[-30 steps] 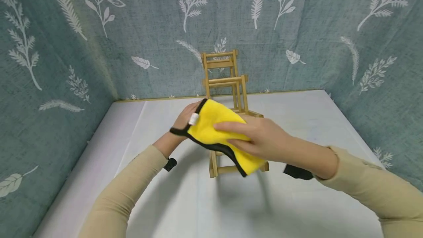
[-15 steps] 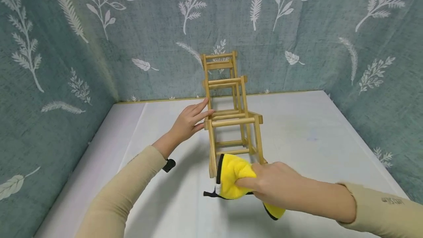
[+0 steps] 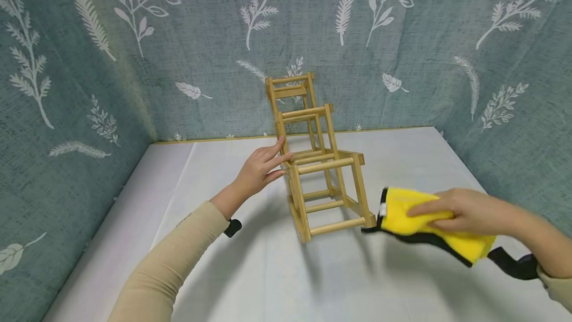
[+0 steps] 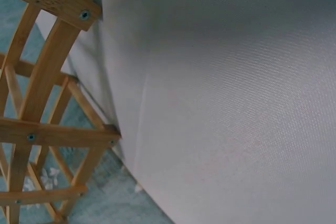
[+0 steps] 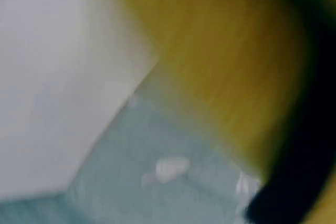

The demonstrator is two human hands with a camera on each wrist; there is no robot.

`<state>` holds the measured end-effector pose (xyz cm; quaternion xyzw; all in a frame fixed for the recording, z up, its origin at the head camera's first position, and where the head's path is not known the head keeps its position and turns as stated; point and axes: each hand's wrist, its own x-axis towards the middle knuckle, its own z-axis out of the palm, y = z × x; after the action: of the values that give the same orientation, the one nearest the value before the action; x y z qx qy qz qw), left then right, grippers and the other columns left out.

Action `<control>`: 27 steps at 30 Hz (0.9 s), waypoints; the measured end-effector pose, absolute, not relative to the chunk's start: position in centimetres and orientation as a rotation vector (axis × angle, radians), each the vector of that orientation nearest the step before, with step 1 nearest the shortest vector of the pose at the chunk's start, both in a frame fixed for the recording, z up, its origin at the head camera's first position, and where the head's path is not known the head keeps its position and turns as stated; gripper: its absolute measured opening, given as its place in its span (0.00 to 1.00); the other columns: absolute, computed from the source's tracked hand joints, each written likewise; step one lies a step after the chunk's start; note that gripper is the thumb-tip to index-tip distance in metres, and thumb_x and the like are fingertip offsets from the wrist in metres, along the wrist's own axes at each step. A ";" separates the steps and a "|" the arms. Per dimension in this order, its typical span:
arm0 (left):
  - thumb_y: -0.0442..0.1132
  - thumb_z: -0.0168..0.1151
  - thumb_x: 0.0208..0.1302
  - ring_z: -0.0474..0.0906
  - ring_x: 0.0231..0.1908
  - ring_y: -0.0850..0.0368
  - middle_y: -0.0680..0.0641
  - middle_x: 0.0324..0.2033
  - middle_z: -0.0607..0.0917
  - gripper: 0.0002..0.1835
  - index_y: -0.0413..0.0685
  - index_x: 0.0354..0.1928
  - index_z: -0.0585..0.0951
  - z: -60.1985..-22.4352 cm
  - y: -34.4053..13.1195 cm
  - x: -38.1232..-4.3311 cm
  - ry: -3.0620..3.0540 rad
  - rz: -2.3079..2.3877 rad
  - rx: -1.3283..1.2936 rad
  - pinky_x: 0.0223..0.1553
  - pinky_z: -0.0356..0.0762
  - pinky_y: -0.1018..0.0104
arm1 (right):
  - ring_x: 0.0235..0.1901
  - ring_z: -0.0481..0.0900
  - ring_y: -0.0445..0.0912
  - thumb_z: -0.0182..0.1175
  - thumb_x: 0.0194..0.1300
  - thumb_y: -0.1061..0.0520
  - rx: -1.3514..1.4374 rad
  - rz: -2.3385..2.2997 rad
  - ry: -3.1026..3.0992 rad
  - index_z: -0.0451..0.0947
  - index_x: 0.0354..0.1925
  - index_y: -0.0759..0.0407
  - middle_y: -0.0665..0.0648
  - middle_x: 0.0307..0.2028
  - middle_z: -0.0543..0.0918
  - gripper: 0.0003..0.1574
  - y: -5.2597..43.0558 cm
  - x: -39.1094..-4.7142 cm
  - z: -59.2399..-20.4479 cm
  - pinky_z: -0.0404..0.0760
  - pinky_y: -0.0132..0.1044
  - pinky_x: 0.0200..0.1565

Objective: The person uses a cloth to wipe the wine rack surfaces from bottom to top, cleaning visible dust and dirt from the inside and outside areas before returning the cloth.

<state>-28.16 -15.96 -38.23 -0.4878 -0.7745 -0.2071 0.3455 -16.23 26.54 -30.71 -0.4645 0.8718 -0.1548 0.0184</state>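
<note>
A tiered wooden rack (image 3: 328, 163) of slats and round rungs stands slightly turned in the middle of the white table. My left hand (image 3: 256, 170) holds it by its left side, with fingertips over the side rail and thumb below. In the left wrist view the rack's bars (image 4: 37, 82) and screw heads show along the left; the hand itself does not. My right hand (image 3: 469, 212) grips a yellow cloth (image 3: 411, 207) with black edging and a white tag, in the air right of the rack. Blurred, the yellow cloth (image 5: 210, 51) fills much of the right wrist view.
The white tabletop (image 3: 223, 272) carries the shadows of the arms and rack. Green-grey fabric (image 3: 201, 39) with white leaf prints encloses the back and both sides. Black straps (image 3: 514, 265) are at the wrists.
My right hand has carried the yellow cloth from in front of the rack down to its lower front, then away right. The rack has turned, its near end swinging right, with my left hand on it.
</note>
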 end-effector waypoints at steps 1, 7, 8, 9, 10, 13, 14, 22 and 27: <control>0.53 0.42 0.67 0.75 0.50 0.44 0.32 0.60 0.68 0.26 0.41 0.52 0.78 -38.3 -16.0 -28.2 -2.012 -0.540 -1.267 0.50 0.72 0.52 | 0.24 0.66 0.28 0.63 0.57 0.61 -1.384 -0.424 2.785 0.75 0.55 0.44 0.49 0.37 0.82 0.27 26.9 -17.2 -30.0 0.67 0.26 0.25; 0.53 0.43 0.67 0.75 0.50 0.45 0.33 0.61 0.67 0.26 0.40 0.52 0.78 -38.4 -16.2 -28.6 -2.006 -0.551 -1.285 0.50 0.72 0.52 | 0.17 0.62 0.39 0.61 0.60 0.60 -1.101 -0.493 3.159 0.64 0.64 0.54 0.54 0.24 0.76 0.34 22.6 -23.1 -25.0 0.65 0.34 0.24; 0.53 0.43 0.67 0.74 0.51 0.45 0.34 0.61 0.67 0.26 0.40 0.53 0.78 -38.5 -16.3 -28.7 -2.013 -0.556 -1.290 0.50 0.71 0.52 | 0.17 0.63 0.41 0.60 0.61 0.59 -1.099 -0.532 3.192 0.61 0.65 0.56 0.57 0.24 0.76 0.36 21.3 -24.1 -24.5 0.65 0.36 0.24; 0.53 0.43 0.67 0.74 0.52 0.45 0.35 0.62 0.66 0.26 0.40 0.53 0.77 -38.5 -16.3 -28.7 -2.022 -0.563 -1.294 0.51 0.71 0.52 | 0.17 0.64 0.43 0.60 0.61 0.58 -1.084 -0.557 3.221 0.59 0.66 0.56 0.59 0.24 0.76 0.37 19.9 -25.0 -24.1 0.66 0.37 0.24; 0.53 0.43 0.68 0.73 0.52 0.44 0.35 0.63 0.65 0.26 0.41 0.53 0.77 -38.5 -16.3 -28.7 -2.033 -0.571 -1.300 0.52 0.70 0.51 | 0.18 0.65 0.46 0.59 0.62 0.57 -1.049 -0.573 3.235 0.58 0.67 0.56 0.60 0.24 0.75 0.37 18.6 -25.9 -23.9 0.66 0.39 0.24; 0.53 0.42 0.68 0.71 0.54 0.43 0.37 0.65 0.62 0.26 0.41 0.54 0.76 -38.5 -16.4 -28.7 -2.075 -0.590 -1.315 0.53 0.68 0.50 | 0.23 0.70 0.51 0.55 0.65 0.54 -1.019 -0.538 3.208 0.57 0.68 0.56 0.65 0.31 0.78 0.35 15.3 -28.0 -24.3 0.69 0.43 0.27; 0.53 0.41 0.68 0.70 0.55 0.43 0.38 0.66 0.61 0.26 0.41 0.55 0.76 -38.5 -16.4 -28.7 -2.090 -0.589 -1.318 0.54 0.68 0.50 | 0.25 0.71 0.52 0.54 0.66 0.54 -0.995 -0.516 3.187 0.57 0.67 0.56 0.66 0.34 0.78 0.34 14.5 -28.4 -24.7 0.70 0.44 0.28; 0.53 0.42 0.67 0.71 0.54 0.42 0.40 0.66 0.60 0.26 0.41 0.54 0.77 -38.5 -16.9 -28.4 -2.090 -0.595 -1.284 0.52 0.68 0.49 | 0.24 0.72 0.49 0.56 0.64 0.58 -1.258 -0.234 2.927 0.70 0.59 0.53 0.59 0.32 0.79 0.24 13.8 -28.3 -27.2 0.70 0.40 0.24; 0.52 0.43 0.66 0.72 0.53 0.42 0.37 0.64 0.63 0.25 0.42 0.53 0.77 -38.3 -16.9 -28.3 -2.083 -0.582 -1.280 0.52 0.69 0.49 | 0.50 0.73 0.55 0.51 0.68 0.57 -1.122 -0.408 2.532 0.70 0.60 0.55 0.64 0.54 0.75 0.22 16.7 -28.9 -24.4 0.72 0.49 0.48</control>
<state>-28.34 -16.93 -38.31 -0.4845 -0.7883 -0.2203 0.3089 -28.92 16.66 -24.41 -0.3951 0.8912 -0.1436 0.1704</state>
